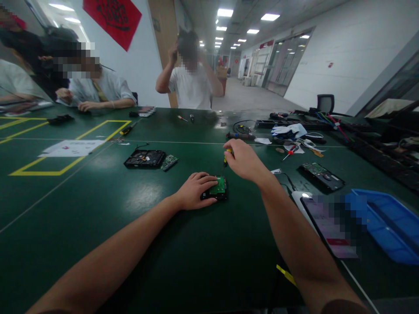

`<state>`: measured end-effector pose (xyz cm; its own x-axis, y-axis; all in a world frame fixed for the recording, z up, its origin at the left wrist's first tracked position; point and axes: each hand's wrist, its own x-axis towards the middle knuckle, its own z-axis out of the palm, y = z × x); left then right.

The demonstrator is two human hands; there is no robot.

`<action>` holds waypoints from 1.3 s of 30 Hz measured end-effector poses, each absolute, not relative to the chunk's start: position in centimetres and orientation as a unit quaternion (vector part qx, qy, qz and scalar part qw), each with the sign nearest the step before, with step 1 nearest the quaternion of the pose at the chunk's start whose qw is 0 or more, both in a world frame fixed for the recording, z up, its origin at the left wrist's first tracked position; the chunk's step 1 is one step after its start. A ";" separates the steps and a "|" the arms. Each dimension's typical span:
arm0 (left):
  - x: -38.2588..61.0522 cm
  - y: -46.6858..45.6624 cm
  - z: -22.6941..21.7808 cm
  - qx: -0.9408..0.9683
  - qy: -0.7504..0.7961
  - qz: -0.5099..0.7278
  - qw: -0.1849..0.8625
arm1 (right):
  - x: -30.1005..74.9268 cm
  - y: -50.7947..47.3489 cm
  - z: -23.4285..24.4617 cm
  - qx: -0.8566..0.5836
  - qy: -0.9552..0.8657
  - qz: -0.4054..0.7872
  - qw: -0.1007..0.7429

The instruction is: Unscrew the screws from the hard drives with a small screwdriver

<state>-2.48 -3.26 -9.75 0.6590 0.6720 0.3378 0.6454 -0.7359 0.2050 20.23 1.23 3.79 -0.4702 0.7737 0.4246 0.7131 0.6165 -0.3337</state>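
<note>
- Hard drive (224,196) lies flat on the green table (157,270), in from the near edge, about midway between left and right; green circuit board (220,186) uppermost.
- Left hand (195,191): holding the drive down, fingers spread over its left part, thumb along its near side.
- Right hand (241,159): closed round the yellow-and-black handle of a screwdriver (225,161), shaft pointing down at the drive's far side. Cannot tell whether the tip sits in a screw.
- Progress, judged: mid-work on this drive; its board is in place, not lifted off. How many screws are loose or tight, too small to tell.
- Toward the table's left edge: a black casing (145,158), inside exposed, with a loose circuit board (169,162) just beside it. That unit looks taken apart already.
- Toward the right edge: another drive (321,176), board showing at its far end, no hand on it; it looks whole. Blue tray (404,257) nearer the near right corner.
</note>
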 end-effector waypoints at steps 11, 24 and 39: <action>-2.6 -3.5 -9.6 0.905 0.366 0.211 0.039 | 20.7 -0.2 4.8 -0.399 -0.874 0.059 0.270; -2.6 -4.0 -9.3 0.903 0.372 0.209 0.054 | 21.0 -0.2 4.0 -0.404 -0.860 0.077 0.303; -2.1 -4.7 -8.7 0.907 0.361 0.209 0.060 | 21.8 -0.3 4.7 -0.376 -0.880 0.078 0.279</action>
<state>-2.08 -4.65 -8.72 0.6520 0.6801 0.3351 0.6297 -0.7319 0.2604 21.76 -0.29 4.70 -0.5623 0.7050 0.4323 0.6184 0.7055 -0.3461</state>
